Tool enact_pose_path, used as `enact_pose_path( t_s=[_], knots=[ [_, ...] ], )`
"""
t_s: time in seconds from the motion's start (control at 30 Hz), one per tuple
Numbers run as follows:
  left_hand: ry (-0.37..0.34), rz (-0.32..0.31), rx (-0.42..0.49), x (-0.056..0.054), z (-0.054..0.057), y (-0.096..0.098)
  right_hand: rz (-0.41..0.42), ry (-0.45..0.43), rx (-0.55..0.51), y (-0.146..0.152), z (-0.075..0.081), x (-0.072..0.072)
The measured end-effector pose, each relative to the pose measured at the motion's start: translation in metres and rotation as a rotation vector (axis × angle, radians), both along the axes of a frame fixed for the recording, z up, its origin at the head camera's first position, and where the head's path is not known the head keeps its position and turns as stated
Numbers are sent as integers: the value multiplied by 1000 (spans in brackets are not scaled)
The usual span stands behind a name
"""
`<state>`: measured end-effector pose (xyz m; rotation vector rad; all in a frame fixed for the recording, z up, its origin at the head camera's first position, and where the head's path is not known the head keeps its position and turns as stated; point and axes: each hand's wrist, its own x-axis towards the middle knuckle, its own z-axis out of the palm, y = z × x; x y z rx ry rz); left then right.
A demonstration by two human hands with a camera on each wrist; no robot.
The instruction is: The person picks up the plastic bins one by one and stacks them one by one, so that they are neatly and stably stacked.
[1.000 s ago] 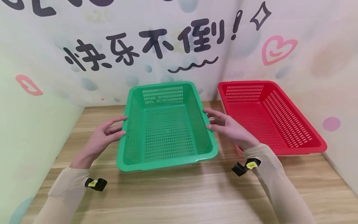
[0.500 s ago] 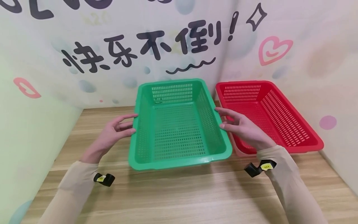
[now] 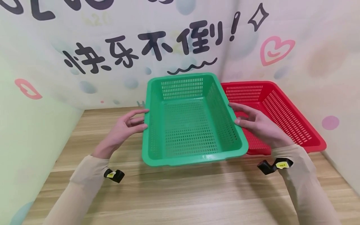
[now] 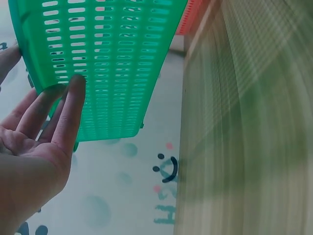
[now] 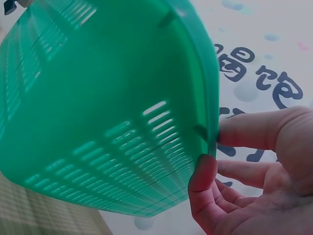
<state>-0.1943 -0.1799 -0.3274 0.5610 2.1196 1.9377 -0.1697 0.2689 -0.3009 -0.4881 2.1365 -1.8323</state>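
A green plastic basket [image 3: 194, 160] with slotted walls and floor is held up off the table, tilted so its inside faces the head camera. At its left rim my left hand [image 3: 121, 131] grips, its fingers under the rim against the outer wall in the left wrist view. My right hand [image 3: 258, 126] pinches the opposite rim, thumb on one side and fingertips on the other, as the right wrist view shows. Nothing lies inside the basket. Behind the right hand, a red plastic basket [image 3: 299, 114] stands on the table, its left side partly covered by the green one.
The wood-grain table [image 3: 180, 193] runs under both hands. A white printed wall covering [image 3: 118, 87] with dark lettering closes off the back, and side walls stand at left and right. Black wrist cameras [image 3: 274, 166] are strapped to both sleeves.
Both hands have carried the green basket to the right and slightly up, so that it now overlaps the red basket's left side. The red basket has stayed in place.
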Motion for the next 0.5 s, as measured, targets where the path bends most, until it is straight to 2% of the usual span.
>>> enact_pose_path(
  t_s=[0.5],
  knots=[
    [0, -5, 149, -7, 3, 29, -14, 40, 0, 20, 14, -1]
  ],
)
